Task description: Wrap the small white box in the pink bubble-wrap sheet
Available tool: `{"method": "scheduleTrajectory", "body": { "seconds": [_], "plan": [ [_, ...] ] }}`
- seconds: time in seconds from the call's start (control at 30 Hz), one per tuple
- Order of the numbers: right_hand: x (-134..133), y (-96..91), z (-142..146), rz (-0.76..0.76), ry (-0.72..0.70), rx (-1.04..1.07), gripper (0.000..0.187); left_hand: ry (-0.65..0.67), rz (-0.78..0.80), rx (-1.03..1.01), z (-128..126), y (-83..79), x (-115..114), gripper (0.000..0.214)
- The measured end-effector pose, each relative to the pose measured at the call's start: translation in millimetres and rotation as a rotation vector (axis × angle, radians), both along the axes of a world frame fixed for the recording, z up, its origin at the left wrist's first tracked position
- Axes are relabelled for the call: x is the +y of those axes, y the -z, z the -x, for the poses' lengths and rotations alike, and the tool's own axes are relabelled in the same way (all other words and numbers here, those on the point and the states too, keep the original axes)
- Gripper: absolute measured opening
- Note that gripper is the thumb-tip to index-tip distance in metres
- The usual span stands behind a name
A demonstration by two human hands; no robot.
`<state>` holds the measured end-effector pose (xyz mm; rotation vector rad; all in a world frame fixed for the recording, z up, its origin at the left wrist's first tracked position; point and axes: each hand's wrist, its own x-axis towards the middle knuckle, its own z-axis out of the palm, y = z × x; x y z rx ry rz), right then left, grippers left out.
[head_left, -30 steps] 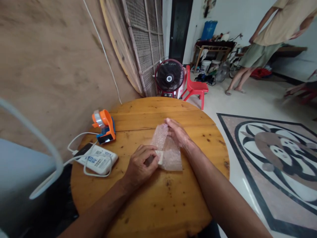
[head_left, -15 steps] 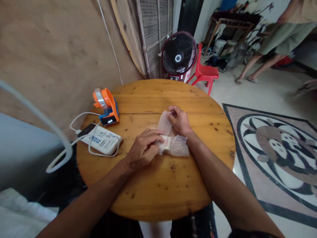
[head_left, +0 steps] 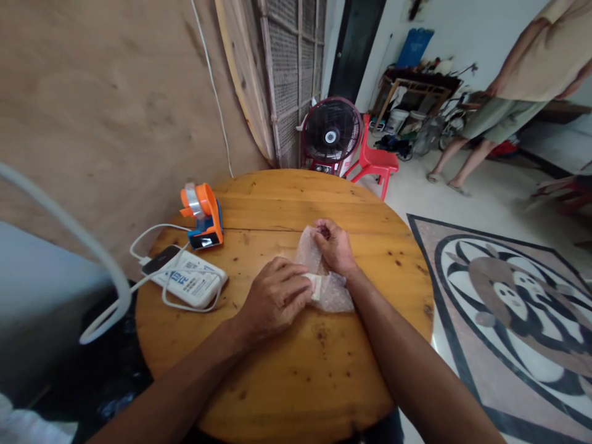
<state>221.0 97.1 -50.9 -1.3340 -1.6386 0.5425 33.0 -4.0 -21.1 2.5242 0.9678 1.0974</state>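
Note:
A sheet of bubble wrap (head_left: 333, 295) lies near the middle of the round wooden table (head_left: 296, 376), folded around a small pale flat object (head_left: 317, 284). My left hand (head_left: 276, 298) rests on the wrap's left side, fingers curled over the pale object and pressing it down. My right hand (head_left: 333, 246) pinches the far flap of the wrap and holds it raised a little off the table.
An orange and blue tape dispenser (head_left: 202, 216) stands at the table's left. Beside it lie a white power bank (head_left: 190, 282), a dark phone (head_left: 160, 259) and white cables. Beyond the table are a floor fan (head_left: 330, 135), a red chair (head_left: 374, 160) and a standing person (head_left: 509, 105).
My left hand has slid right onto the wrap and the pale object. My right hand has curled from flat into a pinch on the far flap. The camera view shifted.

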Motion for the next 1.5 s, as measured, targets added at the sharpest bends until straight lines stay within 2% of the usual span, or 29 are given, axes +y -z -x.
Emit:
{"method": "scheduleTrajectory", "body": {
  "seconds": [0.27, 0.63, 0.8, 0.97, 1.07, 1.27, 1.4, 1.5],
  "plan": [
    [-5.4, -8.8, 2.8, 0.006, -0.052, 0.059, 0.025, 0.018, 0.018, -0.028, -4.9, 0.7, 0.2, 0.013],
    [-12.6, -30.8, -5.2, -0.079, -0.015, 0.104, 0.028, -0.039, -0.023, 0.008, -8.7, 5.5, 0.6, 0.015],
    [-10.9, -31.9, -10.0, -0.120, 0.034, 0.050, 0.031, -0.021, -0.027, 0.002, -10.1, 2.2, 2.2, 0.015],
    [-11.8, -41.8, -22.6, -0.147, 0.110, 0.070, 0.031, -0.038, -0.035, 0.025, -11.3, 0.9, 1.2, 0.016],
    [-12.9, -46.9, -30.9, -0.082, 0.120, 0.088, 0.034, -0.047, -0.047, 0.048, -11.1, 2.2, 0.8, 0.016],
    [-21.8, -62.1, -45.9, 0.202, 0.125, 0.191, 0.037, -0.055, -0.083, 0.051, -9.5, 8.2, 1.5, 0.017],
    [-56.8, -85.7, -63.8, 0.327, 0.034, 0.032, 0.039, -0.045, -0.093, 0.030, -9.3, 10.0, 1.5, 0.018],
    [-99.8, -89.3, -72.9, 0.461, -0.025, 0.002, 0.045, -0.052, -0.090, 0.003, -9.8, 9.3, 0.9, 0.019]
  ]
}}
